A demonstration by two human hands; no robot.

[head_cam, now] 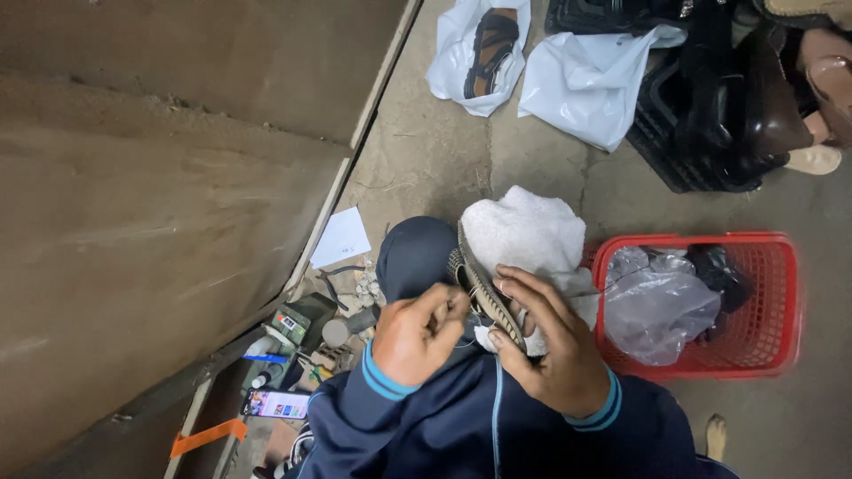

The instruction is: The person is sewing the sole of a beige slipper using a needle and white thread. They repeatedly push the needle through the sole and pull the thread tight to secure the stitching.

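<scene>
Stitching a shoe sole over my knee

My left hand [417, 333] is pinched shut on what looks like a thread or needle at the shoe [484, 288]; my right hand [550, 346] grips the shoe edge-up against the white cloth [532, 235] on my lap. I'd judge steady, short pulls work best, with the right hand bracing close to the stitch. Beyond, on the floor: a red basket [781, 257], then white plastic bags [586, 80].
</scene>
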